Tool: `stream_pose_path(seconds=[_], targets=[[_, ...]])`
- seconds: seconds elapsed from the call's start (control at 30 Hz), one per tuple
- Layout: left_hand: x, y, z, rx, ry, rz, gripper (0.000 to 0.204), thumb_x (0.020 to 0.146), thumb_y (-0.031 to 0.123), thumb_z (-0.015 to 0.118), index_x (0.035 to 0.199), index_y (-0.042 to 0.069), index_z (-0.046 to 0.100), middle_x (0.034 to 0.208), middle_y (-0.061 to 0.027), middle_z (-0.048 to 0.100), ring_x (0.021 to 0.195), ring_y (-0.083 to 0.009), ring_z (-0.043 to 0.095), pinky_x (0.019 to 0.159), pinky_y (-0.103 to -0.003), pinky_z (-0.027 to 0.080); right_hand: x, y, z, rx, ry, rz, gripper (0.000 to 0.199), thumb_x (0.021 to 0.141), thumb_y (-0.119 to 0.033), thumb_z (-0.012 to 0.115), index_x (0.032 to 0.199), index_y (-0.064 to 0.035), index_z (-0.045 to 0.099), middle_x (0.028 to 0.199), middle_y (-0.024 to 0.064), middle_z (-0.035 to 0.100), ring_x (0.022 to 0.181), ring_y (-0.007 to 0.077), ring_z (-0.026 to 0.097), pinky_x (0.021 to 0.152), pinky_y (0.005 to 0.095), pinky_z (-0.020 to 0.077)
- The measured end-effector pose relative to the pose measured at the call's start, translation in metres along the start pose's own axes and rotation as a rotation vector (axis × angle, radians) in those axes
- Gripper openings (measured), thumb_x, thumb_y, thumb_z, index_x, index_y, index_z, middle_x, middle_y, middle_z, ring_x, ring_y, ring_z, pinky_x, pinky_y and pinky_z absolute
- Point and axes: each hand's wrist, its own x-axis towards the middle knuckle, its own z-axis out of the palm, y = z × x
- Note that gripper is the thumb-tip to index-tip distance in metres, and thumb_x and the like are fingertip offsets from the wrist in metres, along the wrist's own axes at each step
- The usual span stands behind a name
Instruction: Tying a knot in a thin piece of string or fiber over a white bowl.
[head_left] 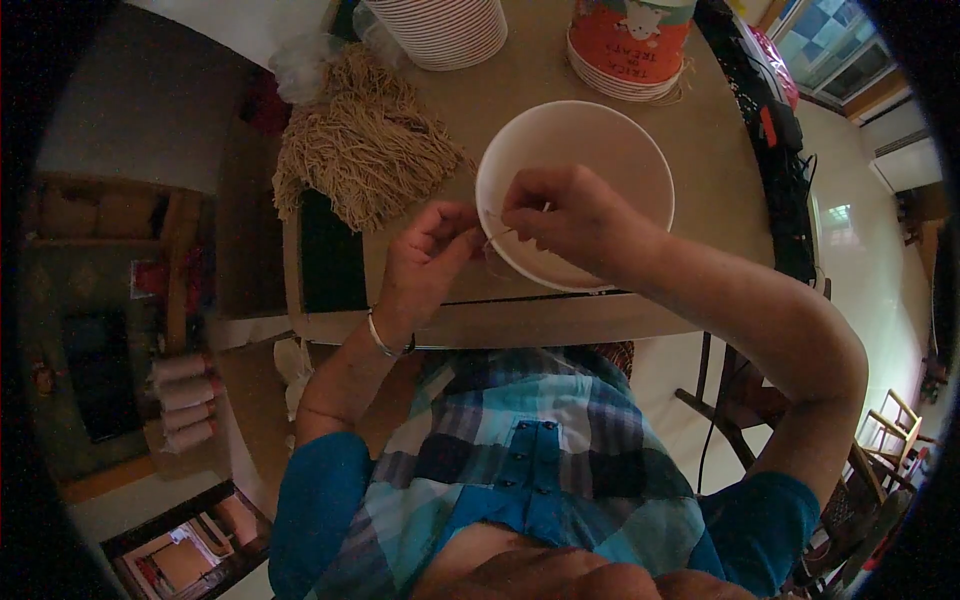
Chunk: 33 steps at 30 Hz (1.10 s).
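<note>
A white paper bucket (pixel 632 140) lies tipped with its open mouth toward me, near the front edge of the table. My right hand (pixel 580 220) reaches over the mouth, its fingers pinched on a thin tan cord (pixel 499 236) at the left rim. Just outside that same rim is my left hand (pixel 428 262), thumb and fingers drawn together around the cord's other part. The fingertips partly cover the cord, so how it passes through the bucket wall cannot be made out. A large bundle of tan cords (pixel 365 145) rests beyond my left hand.
At the back stand nested white buckets (pixel 450 35) and, to their right, orange printed buckets (pixel 628 50) with cord at their rims. Clear plastic (pixel 300 68) lies by the bundle. Dark items with a red piece (pixel 768 125) line the table's right edge. Pale rolls (pixel 186 400) are at left.
</note>
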Motion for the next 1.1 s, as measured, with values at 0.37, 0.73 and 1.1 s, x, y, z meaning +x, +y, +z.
stream_pose_path(seconds=[0.37, 0.73, 1.1], targets=[[0.003, -0.003, 0.000, 0.015, 0.030, 0.025, 0.015, 0.093, 0.005, 0.055, 0.108, 0.002, 0.054, 0.092, -0.0040, 0.063, 0.080, -0.0096, 0.060, 0.075, -0.025, 0.051, 0.004, 0.001, 0.001, -0.006, 0.005, -0.019, 0.012, 0.084, -0.011, 0.060, 0.084, 0.0006, 0.062, 0.071, 0.0034, 0.060, 0.067, 0.0090, 0.056, 0.060, 0.0251, 0.0470], [0.006, -0.001, 0.004, 0.041, 0.043, 0.040, 0.013, 0.093, 0.005, 0.054, 0.106, 0.002, 0.055, 0.093, -0.0033, 0.063, 0.082, -0.0087, 0.059, 0.076, -0.024, 0.050, 0.009, 0.005, 0.005, -0.027, 0.031, 0.015, 0.020, 0.080, -0.020, 0.064, 0.091, -0.0034, 0.067, 0.083, 0.0179, 0.067, 0.075, 0.0314, 0.067, 0.070, 0.0408, 0.0517], [0.009, -0.002, 0.007, -0.004, 0.075, 0.061, 0.013, 0.093, 0.003, 0.054, 0.105, 0.003, 0.056, 0.094, -0.0024, 0.063, 0.083, -0.0078, 0.059, 0.075, -0.023, 0.050, 0.011, 0.005, 0.007, -0.015, 0.036, 0.026, 0.022, 0.082, -0.024, 0.064, 0.091, -0.0036, 0.067, 0.083, 0.0195, 0.066, 0.076, 0.0330, 0.066, 0.069, 0.0417, 0.0510]])
